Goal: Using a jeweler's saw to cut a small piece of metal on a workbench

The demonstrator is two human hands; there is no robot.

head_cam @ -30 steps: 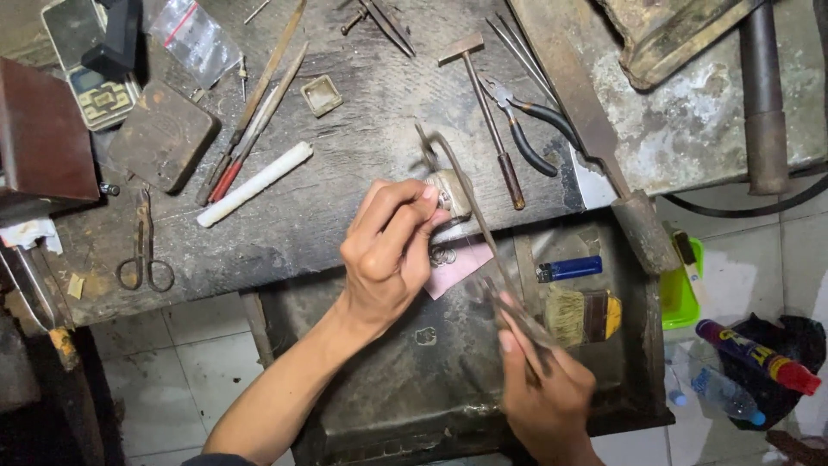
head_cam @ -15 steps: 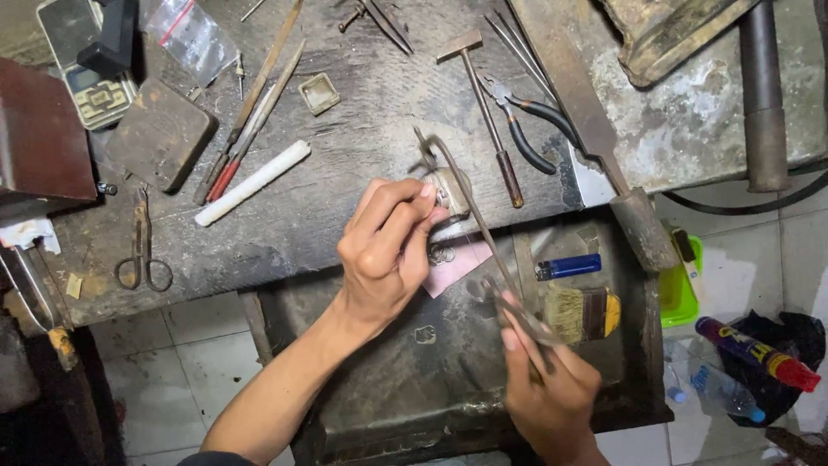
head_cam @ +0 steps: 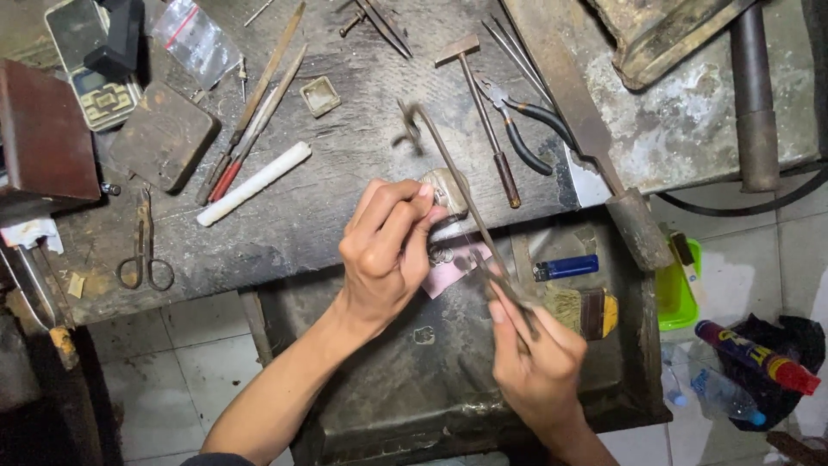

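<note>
Two hands work at the front edge of a dark bench [head_cam: 328, 207], and much of what they do is hard for us to read. The left hand [head_cam: 384, 255] curls over a small pale metal piece [head_cam: 444, 192], so only its top shows past the fingertips; we cannot tell its shape. The right hand [head_cam: 539, 362] is cut off at the wrist by the bottom edge, and the saw [head_cam: 457, 185] it drives blurs along its thin frame. The blade itself is too fine for us to make out. In the tray [head_cam: 379, 380] below the bench, a pink slip [head_cam: 457, 263] lies half hidden behind the left hand.

We see the left forearm rise from the lower left, wrist bent, thumb and fingers clenched on the piece, which is pressed against the bench edge. The right hand sits lower, over the tray, fingers closed around the saw's handle, and the frame slants up and left from it, past the piece, to its hooked end on the bench.

Compared with a second ago, we find the left hand in the same place on the piece, while the saw's upper end has shifted slightly along its slant and the right hand has barely moved.

Around them lie a hammer [head_cam: 483, 112], pliers [head_cam: 522, 129], a white stick [head_cam: 254, 183], scissors [head_cam: 142, 246] and, in the tray, a blue lighter [head_cam: 567, 267].
</note>
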